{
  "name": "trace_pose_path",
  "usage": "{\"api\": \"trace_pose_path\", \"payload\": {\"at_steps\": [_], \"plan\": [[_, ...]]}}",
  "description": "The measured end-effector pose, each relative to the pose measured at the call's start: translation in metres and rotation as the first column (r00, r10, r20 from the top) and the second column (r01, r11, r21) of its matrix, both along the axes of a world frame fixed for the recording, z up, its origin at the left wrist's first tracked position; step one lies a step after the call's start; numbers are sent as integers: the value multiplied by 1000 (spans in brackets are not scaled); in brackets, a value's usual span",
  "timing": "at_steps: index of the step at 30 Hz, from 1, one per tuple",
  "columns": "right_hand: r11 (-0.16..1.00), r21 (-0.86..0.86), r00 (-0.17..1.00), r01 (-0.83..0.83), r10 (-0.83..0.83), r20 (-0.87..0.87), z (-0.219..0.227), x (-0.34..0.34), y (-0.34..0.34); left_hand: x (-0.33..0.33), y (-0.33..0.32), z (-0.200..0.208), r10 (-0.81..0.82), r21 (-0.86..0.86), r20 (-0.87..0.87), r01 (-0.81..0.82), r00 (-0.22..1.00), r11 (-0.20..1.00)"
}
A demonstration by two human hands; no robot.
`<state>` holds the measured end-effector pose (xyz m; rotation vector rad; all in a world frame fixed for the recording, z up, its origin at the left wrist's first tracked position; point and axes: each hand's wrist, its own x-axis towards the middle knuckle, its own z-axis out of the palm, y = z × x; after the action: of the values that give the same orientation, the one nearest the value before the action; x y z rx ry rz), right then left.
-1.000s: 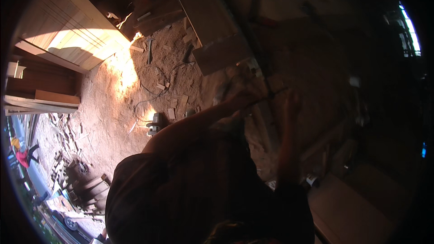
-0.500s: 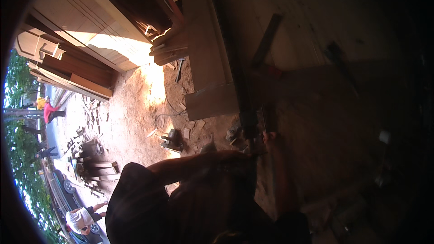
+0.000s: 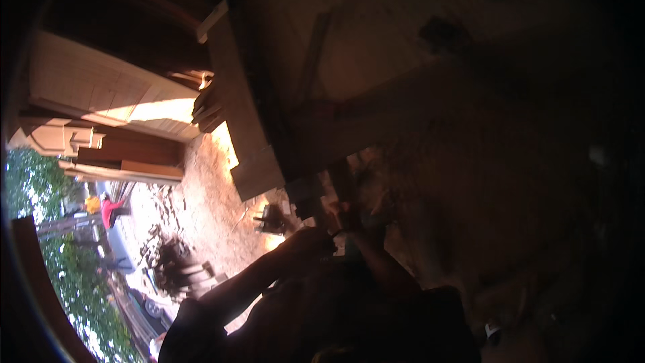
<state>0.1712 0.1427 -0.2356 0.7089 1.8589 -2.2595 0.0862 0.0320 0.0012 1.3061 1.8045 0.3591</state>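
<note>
My right hand (image 3: pixel 345 215) is closed in deep shadow, close to the near end of a long dark bar (image 3: pixel 259 94). What its fingers hold cannot be made out. Just left of it, my left hand (image 3: pixel 316 239) looks curled, a dark shape beside the same end; its grip is too dark to name. A blocky piece (image 3: pixel 304 193) sits at that end, right ahead of both hands. Along the bar's left side runs a wooden panel (image 3: pixel 238 74), with a wider board (image 3: pixel 258 173) at its near end. A broad wooden surface (image 3: pixel 376 33) spreads to the right, dim.
A dark power tool (image 3: pixel 271 218) lies on the dusty ground (image 3: pixel 218 191) to the left. Wooden panels (image 3: pixel 87 84) and boards (image 3: pixel 138 151) are stacked beyond. A dark object (image 3: pixel 443 33) rests on the wooden surface. A person in red (image 3: pixel 113 212) is outside, far left.
My view has turned, so the panel and bar now slant and sit farther left. Both hands have shifted left in the picture and stay near the bar's end.
</note>
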Motion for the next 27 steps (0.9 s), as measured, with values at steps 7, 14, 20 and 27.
{"api": "trace_pose_path", "payload": {"at_steps": [7, 14, 20, 27], "plan": [[896, 442, 962, -32, -93, 257, -34, 119, 74, -14, -106, -30, 814, 16, 148, -824, 562, 567], [886, 387, 684, 254, -448, 576, -21, 318, 150, -114, 63, 57, 664, 381, -60, -598, 745, 705], [881, 304, 598, 362, -470, 649, -11, 333, 164, -190, 138, -37, 541, 530, -380, -303, 750, 792], [892, 300, 588, 338, -449, 673, 14, 334, 165, -198, 155, -36, 368, 354, -373, -235, 852, 905]]}}
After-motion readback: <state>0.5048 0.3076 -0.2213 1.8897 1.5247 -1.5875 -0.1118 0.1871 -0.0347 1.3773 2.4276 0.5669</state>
